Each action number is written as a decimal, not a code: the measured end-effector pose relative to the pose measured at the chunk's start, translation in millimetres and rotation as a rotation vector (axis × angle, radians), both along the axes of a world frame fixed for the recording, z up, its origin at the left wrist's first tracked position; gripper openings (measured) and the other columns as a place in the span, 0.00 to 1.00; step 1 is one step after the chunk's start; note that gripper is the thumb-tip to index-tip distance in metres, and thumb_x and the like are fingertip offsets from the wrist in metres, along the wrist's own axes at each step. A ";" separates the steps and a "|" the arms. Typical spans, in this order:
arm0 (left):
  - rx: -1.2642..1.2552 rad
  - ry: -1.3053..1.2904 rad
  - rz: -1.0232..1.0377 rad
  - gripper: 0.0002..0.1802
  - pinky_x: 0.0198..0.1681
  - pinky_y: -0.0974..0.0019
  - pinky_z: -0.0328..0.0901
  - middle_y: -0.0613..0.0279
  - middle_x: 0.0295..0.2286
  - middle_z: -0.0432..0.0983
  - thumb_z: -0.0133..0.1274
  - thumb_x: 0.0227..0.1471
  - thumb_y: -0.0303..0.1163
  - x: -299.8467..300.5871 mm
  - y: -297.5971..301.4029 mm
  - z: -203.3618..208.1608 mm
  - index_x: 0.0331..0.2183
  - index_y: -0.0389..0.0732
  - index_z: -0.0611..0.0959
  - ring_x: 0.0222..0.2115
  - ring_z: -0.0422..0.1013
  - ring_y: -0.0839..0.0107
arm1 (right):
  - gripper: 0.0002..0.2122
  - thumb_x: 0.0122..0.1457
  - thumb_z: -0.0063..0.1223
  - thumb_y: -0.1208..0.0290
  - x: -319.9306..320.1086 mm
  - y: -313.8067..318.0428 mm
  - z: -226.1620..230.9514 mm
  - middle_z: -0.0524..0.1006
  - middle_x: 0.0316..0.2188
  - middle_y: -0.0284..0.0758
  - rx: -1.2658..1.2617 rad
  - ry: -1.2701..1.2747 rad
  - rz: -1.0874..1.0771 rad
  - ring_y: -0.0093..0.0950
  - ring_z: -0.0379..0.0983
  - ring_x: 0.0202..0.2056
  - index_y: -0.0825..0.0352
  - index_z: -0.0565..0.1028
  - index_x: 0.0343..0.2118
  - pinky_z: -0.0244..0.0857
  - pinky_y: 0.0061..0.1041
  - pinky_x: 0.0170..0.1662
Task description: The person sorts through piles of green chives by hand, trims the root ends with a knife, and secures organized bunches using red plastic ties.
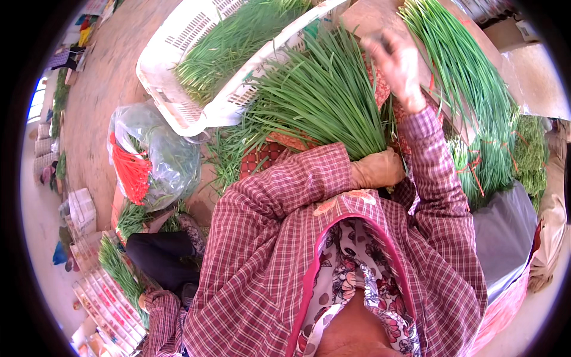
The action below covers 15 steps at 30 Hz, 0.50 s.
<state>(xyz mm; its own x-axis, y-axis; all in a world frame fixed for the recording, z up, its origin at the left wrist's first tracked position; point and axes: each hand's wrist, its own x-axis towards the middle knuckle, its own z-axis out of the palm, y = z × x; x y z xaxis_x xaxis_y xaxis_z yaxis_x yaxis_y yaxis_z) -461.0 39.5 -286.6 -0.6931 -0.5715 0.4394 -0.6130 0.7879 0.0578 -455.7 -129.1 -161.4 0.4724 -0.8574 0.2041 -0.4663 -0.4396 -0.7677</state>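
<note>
My left hand (380,168) is closed round the lower end of a thick bunch of garlic chives (333,89), close to my chest. The long green leaves fan out up and to the left, against the side of a white plastic crate (220,98). My right hand (395,66) is raised beside the leaf tips, to the right of the bunch. Its fingers look apart and a little blurred, with nothing visible in them. Under the bunch a patterned red cloth (262,159) shows in part.
More chives (232,47) lie in the crate. Bundles of chives (476,101) with red ties are stacked at right, by a grey plastic sheet (505,229). At left, red ties (128,169) hang on a clear plastic bag (178,160). Another person's sleeve (162,315) shows lower left.
</note>
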 end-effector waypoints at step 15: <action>-0.105 -0.047 0.025 0.09 0.29 0.61 0.62 0.64 0.20 0.71 0.51 0.45 0.39 2.2 -0.6 6.7 0.22 0.45 0.79 0.24 0.68 0.67 | 0.12 0.56 0.58 0.67 -30.3 -17.5 -20.9 0.81 0.34 0.41 0.044 0.305 0.368 0.34 0.78 0.35 0.70 0.78 0.38 0.69 0.29 0.41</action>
